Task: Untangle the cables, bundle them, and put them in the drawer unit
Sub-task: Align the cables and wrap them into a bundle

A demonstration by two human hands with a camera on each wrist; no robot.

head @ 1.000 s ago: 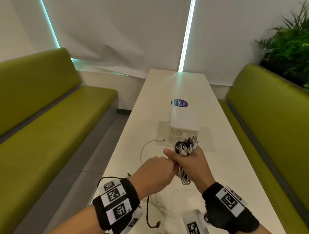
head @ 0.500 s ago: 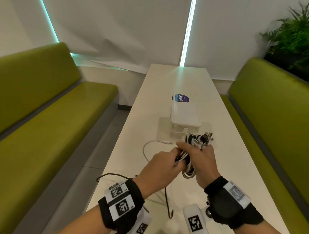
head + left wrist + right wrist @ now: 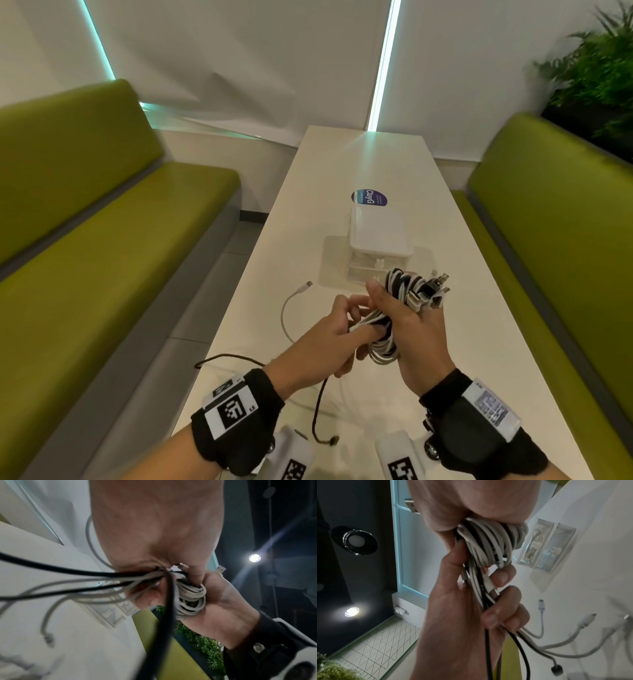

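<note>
My right hand (image 3: 407, 322) grips a coiled bundle of white and black cables (image 3: 399, 279) above the table, with several plug ends (image 3: 435, 284) sticking out to the right. My left hand (image 3: 346, 320) is pressed against it, fingers curled round the loose strands (image 3: 488, 588) that leave the coil (image 3: 496, 540). A black cable (image 3: 320, 407) hangs from the hands to the table's near end. A loose white cable (image 3: 286, 308) curves across the table to the left. The white drawer unit (image 3: 378, 236) stands just beyond the hands; its clear drawer fronts (image 3: 546, 550) show cables inside.
The long white table (image 3: 359, 164) runs between two green benches (image 3: 102, 240) (image 3: 555, 240). A round purple sticker (image 3: 369, 198) lies behind the drawer unit. A plant (image 3: 596, 78) stands at the back right. Loose cable ends (image 3: 583, 622) trail over the table.
Both hands with the bundle have shifted a little right and away, toward the drawer unit. The plug ends now tilt right. My left hand has gone from a tight fist to fingers curled round the strands.
</note>
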